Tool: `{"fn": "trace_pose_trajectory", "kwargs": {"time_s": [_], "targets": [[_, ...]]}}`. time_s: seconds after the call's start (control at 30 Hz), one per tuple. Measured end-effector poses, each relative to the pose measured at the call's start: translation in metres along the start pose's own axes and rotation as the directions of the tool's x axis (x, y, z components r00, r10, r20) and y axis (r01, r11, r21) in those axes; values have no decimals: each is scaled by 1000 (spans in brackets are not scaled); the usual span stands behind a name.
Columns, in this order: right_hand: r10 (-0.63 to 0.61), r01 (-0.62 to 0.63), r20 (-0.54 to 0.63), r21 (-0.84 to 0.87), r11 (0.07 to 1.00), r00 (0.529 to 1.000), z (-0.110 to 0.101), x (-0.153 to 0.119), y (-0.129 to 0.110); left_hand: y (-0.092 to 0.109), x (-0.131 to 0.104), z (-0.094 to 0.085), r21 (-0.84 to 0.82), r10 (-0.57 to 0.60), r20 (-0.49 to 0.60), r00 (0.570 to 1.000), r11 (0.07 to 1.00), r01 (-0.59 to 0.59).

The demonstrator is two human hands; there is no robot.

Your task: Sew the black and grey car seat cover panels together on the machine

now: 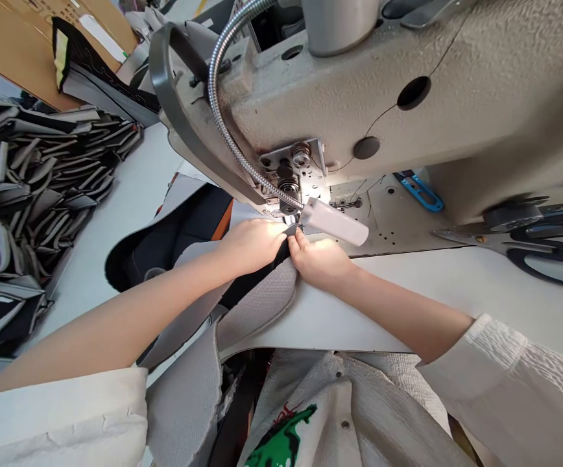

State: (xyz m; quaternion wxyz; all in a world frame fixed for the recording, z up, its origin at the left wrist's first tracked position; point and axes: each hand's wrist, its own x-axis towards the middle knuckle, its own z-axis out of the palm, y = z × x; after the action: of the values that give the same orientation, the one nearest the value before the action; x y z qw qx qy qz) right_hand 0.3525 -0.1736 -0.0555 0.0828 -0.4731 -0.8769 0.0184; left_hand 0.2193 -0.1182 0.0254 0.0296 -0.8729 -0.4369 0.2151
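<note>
My left hand (pixel 253 244) is closed on the edge of a padded fabric piece (pixel 262 299), grey mesh on one face and black on the other. Just right of it, my right hand (pixel 321 261) pinches the same edge with thumb and fingers. Both hands sit close to the needle area of a sewing machine (pixel 288 188), in front of its presser foot, which is partly hidden. The fabric hangs over the table's front edge toward my lap, and a black part with an orange stripe (pixel 222 222) spreads out to the left.
A lamp (pixel 336 222) on a bendable metal neck hangs just above my right hand. Blue thread snips (pixel 420 191) lie on the machine bed. Black-handled scissors (pixel 529 250) rest at the right. Stacked padded pieces (pixel 43 175) fill the left side of the white table (pixel 130 172).
</note>
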Motion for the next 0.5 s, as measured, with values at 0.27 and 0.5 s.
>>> {"fn": "trace_pose_trajectory", "kwargs": {"time_s": [0.27,0.5], "targets": [[20,-20,-18,-9,1000,1000,5,1,-1,0,4,2,-17,-49,8,999,999,49],[-144,137,36,160,978,989,-8,-16,11,-17,-13,-3,-91,48,210,976,995,-29]]}}
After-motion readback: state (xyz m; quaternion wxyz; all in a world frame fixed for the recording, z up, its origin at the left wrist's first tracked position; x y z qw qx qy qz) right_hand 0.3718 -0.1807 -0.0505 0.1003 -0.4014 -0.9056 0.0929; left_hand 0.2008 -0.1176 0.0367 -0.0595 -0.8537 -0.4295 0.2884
